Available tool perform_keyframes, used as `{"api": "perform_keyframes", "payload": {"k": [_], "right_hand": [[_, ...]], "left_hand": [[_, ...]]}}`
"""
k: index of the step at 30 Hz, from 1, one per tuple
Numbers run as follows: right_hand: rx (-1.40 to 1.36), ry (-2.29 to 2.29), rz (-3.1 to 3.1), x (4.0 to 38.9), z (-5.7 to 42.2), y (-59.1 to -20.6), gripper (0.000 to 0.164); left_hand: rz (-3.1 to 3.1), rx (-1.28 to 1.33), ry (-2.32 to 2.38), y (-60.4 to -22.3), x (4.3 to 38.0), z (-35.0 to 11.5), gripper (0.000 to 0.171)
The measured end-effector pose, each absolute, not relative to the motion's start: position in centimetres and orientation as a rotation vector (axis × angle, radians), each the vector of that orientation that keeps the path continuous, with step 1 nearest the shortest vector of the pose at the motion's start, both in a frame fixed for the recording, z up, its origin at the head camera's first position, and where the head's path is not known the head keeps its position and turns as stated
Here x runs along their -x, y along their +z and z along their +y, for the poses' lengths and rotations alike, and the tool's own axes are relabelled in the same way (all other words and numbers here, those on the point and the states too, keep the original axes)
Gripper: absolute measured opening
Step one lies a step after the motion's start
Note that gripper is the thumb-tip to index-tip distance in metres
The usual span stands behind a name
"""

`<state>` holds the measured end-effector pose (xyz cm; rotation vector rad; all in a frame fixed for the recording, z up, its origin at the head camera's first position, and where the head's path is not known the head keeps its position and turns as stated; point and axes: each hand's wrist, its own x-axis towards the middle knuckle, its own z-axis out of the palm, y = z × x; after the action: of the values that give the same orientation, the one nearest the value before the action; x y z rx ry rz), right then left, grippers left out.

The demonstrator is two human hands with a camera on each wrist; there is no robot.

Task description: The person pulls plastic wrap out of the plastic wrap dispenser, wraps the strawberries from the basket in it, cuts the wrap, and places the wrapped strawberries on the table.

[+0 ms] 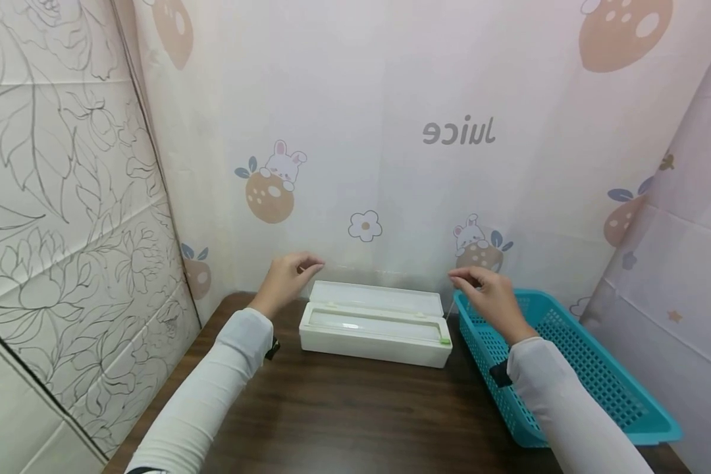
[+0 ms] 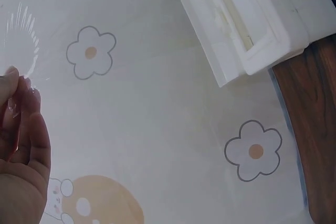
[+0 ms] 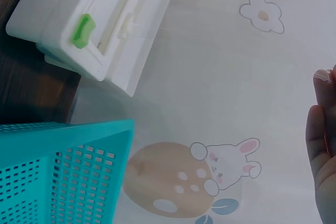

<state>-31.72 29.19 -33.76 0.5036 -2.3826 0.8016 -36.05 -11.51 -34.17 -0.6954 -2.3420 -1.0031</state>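
Left grip [image 1: 288, 282]: left of centre in the head view, raised, thumb and fingertips drawn together with no gap I can make out, pinching clear, very thin plastic film [image 2: 22, 22].
Right grip [image 1: 488, 296]: right of centre, at about the same height, thumb against fingertips; a crinkled bit of the film shows on a fingertip in the right wrist view, so I take it to be pinching the other corner.
Film: spans the middle of the head view between the two grips, nearly invisible but for faint glints; it puckers into fine rays by the left grip. A thin line, probably its edge, slants from the right grip down towards the dispenser.
Film handling: I'd judge it almost weightless, limp and clingy, quick to fold onto itself and easily stretched or torn. The corners look the right place to hold, pinched lightly with the pads and kept evenly taut.
Dispenser: a long white box [image 1: 373, 349], plastic by the look of it, lower centre, with a pale lid [image 1: 379, 297] tilted back along its far side. It seems stiff and fairly light; the ends look best for steadying it.
Slider: a small bright green piece [image 1: 445, 341] at the box's right end.
Basket: turquoise perforated plastic [image 1: 592, 359], lower right, partly behind the right forearm.
Worktop: dark brown, wood-grained [image 1: 343, 408], across the bottom of the frame.
Backdrop: pale hanging sheet printed with rabbits, fruit and flowers [image 1: 367, 164].
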Motion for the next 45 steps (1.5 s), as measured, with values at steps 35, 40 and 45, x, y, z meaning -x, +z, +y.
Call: {"api": "perform_keyframes", "payload": {"k": [35, 40, 45], "right_hand": [[-0.509, 0.841, -2.298, 32.5, 29.4, -30.8, 0.017], [-0.523, 0.847, -2.275, 32.4, 29.5, -30.5, 0.016], [-0.529, 0.850, -2.272, 32.2, 29.4, -30.0, 0.018]], "left_hand": [[-2.253, 0.767, -0.929, -30.7, 37.0, -12.1, 0.012], [-2.235, 0.780, -0.917, -30.3, 36.8, -12.2, 0.012], [-2.239, 0.765, -0.926, -29.8, 36.6, -12.2, 0.013]]}}
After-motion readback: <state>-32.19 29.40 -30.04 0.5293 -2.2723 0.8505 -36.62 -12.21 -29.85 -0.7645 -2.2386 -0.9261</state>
